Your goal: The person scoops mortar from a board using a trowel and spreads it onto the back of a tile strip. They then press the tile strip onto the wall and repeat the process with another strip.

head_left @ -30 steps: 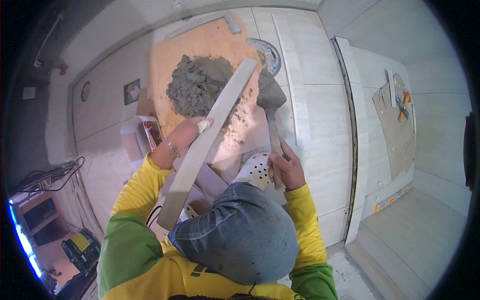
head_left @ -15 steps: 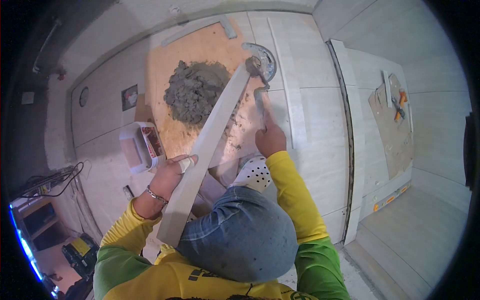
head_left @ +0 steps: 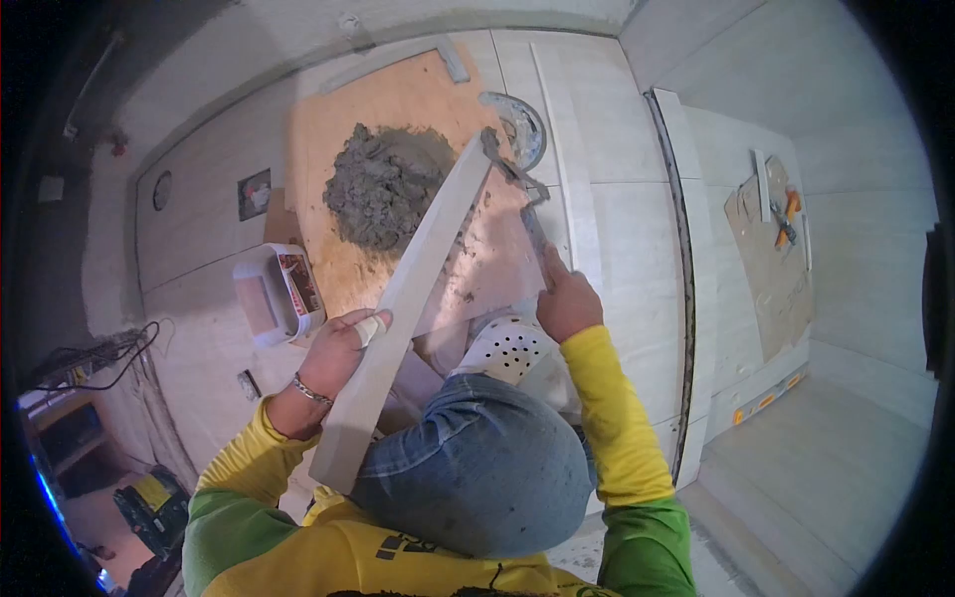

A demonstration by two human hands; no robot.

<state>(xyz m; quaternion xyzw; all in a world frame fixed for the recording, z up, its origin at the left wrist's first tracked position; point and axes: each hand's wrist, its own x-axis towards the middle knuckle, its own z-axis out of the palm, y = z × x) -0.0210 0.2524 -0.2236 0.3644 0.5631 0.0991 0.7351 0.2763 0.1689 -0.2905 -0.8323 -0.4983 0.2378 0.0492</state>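
- The person's bent knee in blue jeans (head_left: pixel 477 468) sat closest, below and between both hands, with yellow sleeves on either side.
- The left hand (head_left: pixel 338 350) was wrapped around the lower part of a long pale tile strip (head_left: pixel 423 279), thumb over the top face and fingers tucked under its edge; one finger wore a white bandage.
- The strip ran slantwise up and away from that hand, its far end out past the right hand's reach.
- The right hand (head_left: pixel 569 303) was closed around the handle of a trowel (head_left: pixel 535 231), whose blade met the far end of the strip; whether the blade carried mortar could not be told.
- Between the hands, just under the strip, lay a white perforated shoe (head_left: pixel 507 348).
- Just beyond the left hand stood a white tub (head_left: pixel 271 298) on the pale tiled floor (head_left: pixel 637 229).
- Ahead of both hands lay a plywood board (head_left: pixel 398 90) bearing a heap of grey mortar (head_left: pixel 383 184), just left of the strip's far end.
- A curved metal piece (head_left: pixel 524 124) lay at the board's edge, beyond the trowel.
- Well off to the right of the right hand lay a second board (head_left: pixel 771 289) with an orange tool (head_left: pixel 789 209).
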